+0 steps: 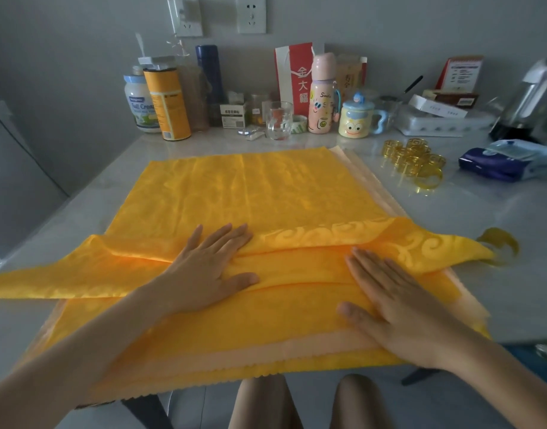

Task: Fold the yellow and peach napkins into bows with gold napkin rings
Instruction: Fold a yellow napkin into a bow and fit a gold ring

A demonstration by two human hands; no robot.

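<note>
The glossy yellow damask napkin lies spread over the pale marble-look tabletop, so let's place everything off that. Beyond its far left corner stand a white plastic tub with a blue lid and a tall orange cardboard canister. On the napkin's near half, left of centre, the left hand lies flat, fingers straight and slightly fanned, pressing a folded-over band of the yellow cloth. That band's loose left tip runs out past the napkin's left edge. Under the napkin sits the pale peach scallop-edged napkin, showing as a strip close to the near edge and a sliver at the far right corner. Beyond the napkin's far edge stand a clear glass mug and a pink cartoon-printed bottle. On the napkin's near right, the right hand is flat too, fingers together, palm down on the fold. Past the far right corner sits a cluster of gold openwork napkin rings. One more gold ring sits just beside the band's right tip.
</note>
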